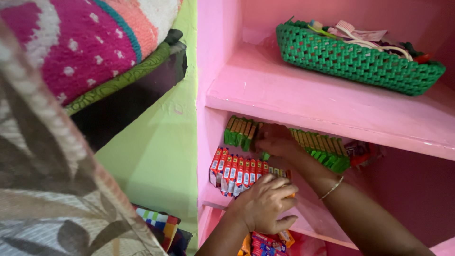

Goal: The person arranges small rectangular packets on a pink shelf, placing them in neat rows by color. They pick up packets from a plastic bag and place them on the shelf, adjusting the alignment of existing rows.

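Left hand (265, 203) grips red sachets (237, 173); right hand (276, 141) pinches green sachets (242, 132) on pink shelf (322, 102) below green basket (350, 61).

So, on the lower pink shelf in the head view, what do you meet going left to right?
Row of red packets → left hand, resting on that row's right end → right hand, reaching into the back row → green packets → dark red packet, partly hidden.

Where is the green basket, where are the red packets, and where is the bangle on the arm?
green basket (350, 59): head view, on its woven front wall.
red packets (237, 173): head view, on the middle of the standing row.
bangle (332, 187): head view, on the thin band round the right wrist.
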